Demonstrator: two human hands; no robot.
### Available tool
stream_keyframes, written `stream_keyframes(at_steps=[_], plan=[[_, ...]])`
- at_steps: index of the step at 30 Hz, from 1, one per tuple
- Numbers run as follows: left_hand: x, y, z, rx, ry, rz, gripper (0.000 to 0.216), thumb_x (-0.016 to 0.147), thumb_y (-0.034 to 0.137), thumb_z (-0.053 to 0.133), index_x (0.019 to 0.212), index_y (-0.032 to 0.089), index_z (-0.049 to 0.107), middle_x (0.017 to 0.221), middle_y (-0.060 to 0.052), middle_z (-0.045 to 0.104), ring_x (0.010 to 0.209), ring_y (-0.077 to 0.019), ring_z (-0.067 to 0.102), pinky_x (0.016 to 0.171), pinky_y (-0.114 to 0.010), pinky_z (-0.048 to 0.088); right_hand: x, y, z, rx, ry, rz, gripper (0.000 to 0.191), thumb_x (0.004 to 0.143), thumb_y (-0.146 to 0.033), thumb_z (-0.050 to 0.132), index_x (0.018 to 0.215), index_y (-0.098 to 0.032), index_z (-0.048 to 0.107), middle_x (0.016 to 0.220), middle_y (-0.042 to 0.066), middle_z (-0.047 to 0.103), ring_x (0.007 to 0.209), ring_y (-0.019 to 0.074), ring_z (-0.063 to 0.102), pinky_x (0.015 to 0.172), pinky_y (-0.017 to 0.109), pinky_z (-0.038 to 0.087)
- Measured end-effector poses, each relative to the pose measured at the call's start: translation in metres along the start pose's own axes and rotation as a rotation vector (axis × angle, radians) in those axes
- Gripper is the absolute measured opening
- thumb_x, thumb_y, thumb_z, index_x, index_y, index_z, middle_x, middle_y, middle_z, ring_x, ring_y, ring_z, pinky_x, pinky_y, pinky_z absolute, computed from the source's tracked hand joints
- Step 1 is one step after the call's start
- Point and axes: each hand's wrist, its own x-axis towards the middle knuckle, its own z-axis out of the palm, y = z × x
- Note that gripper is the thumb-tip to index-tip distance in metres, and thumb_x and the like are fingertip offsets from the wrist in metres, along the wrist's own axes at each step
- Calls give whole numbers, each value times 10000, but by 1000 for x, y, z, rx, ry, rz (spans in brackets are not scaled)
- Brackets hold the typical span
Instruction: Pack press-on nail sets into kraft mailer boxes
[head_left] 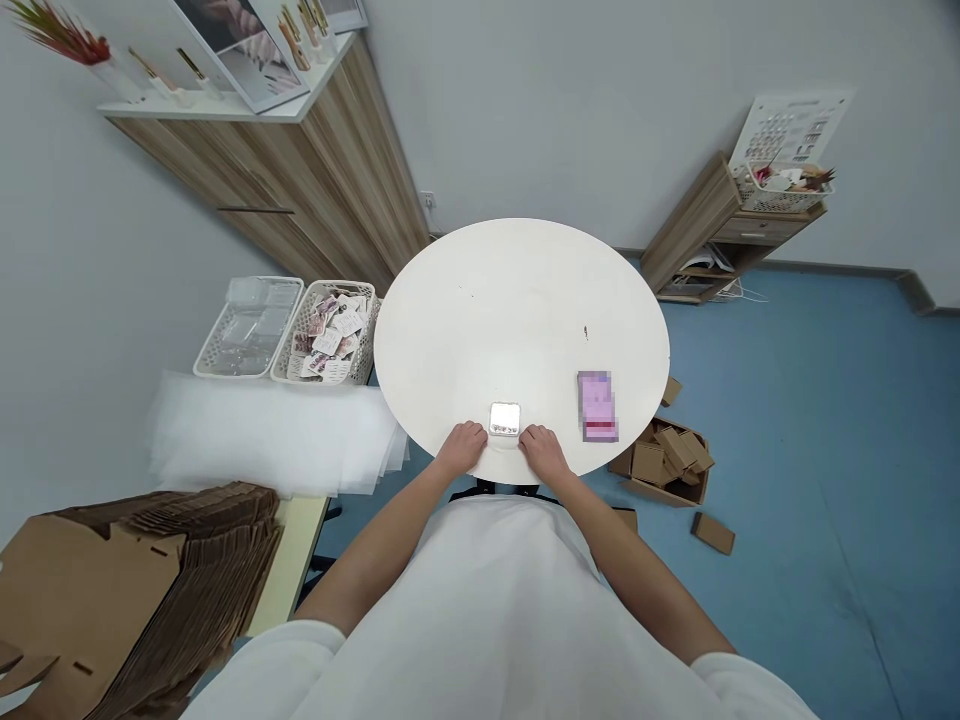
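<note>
Rounded white surface [517, 290]: square case [505, 417] between both hands

Blue floor [787, 430] and pale walls enclose the work area; a wood-grain cabinet [352, 150] stands beyond the surface's far left edge. The square case, its top glossy with glare, lies flat just inside the middle of the near edge. Left hand [463, 447]: fingers curled, partly closed, at the left side of the case. Right hand [543, 452]: likewise curled, at its right side. Whether either hand touches or grips the case cannot be determined. A pink rectangular item [598, 407], pixelated, lies toward the near right edge. Off the left edge: a perforated basket [368, 345] of printed cards and a spread of translucent sheets [270, 430]. Off the near right edge: an open carton [664, 493] of small brown boxes.
</note>
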Motion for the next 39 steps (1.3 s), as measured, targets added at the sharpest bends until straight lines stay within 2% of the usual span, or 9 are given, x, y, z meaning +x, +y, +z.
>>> stream_keyframes(at_steps=[5, 9, 15, 21, 27, 32, 34, 36, 39], plan=[[-8, 3, -13, -91, -3, 19, 195, 845, 232, 342, 808, 206, 531, 812, -73, 567, 819, -212, 508, 753, -349, 334, -12, -7, -10, 101, 8, 60, 191, 871, -199, 350, 830, -192, 537, 848, 42, 575, 796, 166, 487, 739, 286, 308], [-7, -1, -19, -181, -17, -37, 206, 851, 237, 333, 786, 204, 525, 734, -44, 586, 732, -189, 546, 782, -349, 325, -14, -16, -13, 176, -11, 168, 217, 869, -169, 319, 828, -201, 530, 776, 21, 601, 747, 153, 528, 784, 297, 307], [4, -12, -19, -275, -51, -96, 188, 858, 259, 314, 847, 225, 499, 739, -8, 606, 658, -171, 562, 659, -285, 359, -2, -26, -13, 317, -12, 357, 232, 869, -168, 275, 953, -202, 489, 744, 9, 626, 702, 147, 558, 791, 293, 312], [13, -19, -18, -296, -74, -163, 174, 858, 271, 302, 899, 221, 465, 750, -12, 606, 666, -171, 564, 573, -259, 352, 9, -28, -16, 339, -36, 490, 214, 876, -236, 264, 907, -209, 474, 622, -11, 603, 630, 158, 555, 753, 297, 320], [18, -16, -16, -269, -81, -202, 182, 860, 261, 293, 865, 213, 469, 690, -14, 594, 637, -172, 562, 607, -275, 360, 10, -26, -14, 350, -29, 456, 244, 848, -407, 346, 932, -212, 468, 706, -8, 622, 739, 170, 574, 793, 325, 301], [15, -19, -20, -309, -26, -215, 258, 879, 305, 239, 917, 203, 473, 774, -41, 601, 704, -186, 564, 632, -299, 384, 11, -25, -8, 339, -40, 489, 239, 837, -400, 369, 933, -207, 471, 680, -13, 609, 718, 167, 577, 812, 352, 289], [8, -19, -26, -290, 85, -178, 267, 872, 332, 266, 942, 194, 484, 904, -75, 591, 842, -202, 554, 722, -331, 391, 13, -25, -8, 342, -42, 526, 234, 829, -405, 379, 916, -210, 475, 657, -17, 601, 702, 168, 577, 806, 352, 295], [-1, -16, -33, -226, 178, -62, 248, 847, 346, 344, 959, 193, 503, 1036, -102, 552, 1010, -230, 493, 866, -388, 333, 15, -25, -8, 356, -48, 557, 243, 809, -422, 407, 914, -213, 475, 658, -20, 599, 704, 171, 580, 794, 345, 304], [-14, -4, -36, -169, 135, 215, 180, 810, 294, 432, 941, 224, 533, 1101, -88, 533, 1135, -242, 412, 991, -445, 186, 17, -24, -8, 386, -63, 584, 256, 786, -433, 433, 917, -216, 470, 692, -19, 607, 725, 172, 584, 789, 343, 308]])
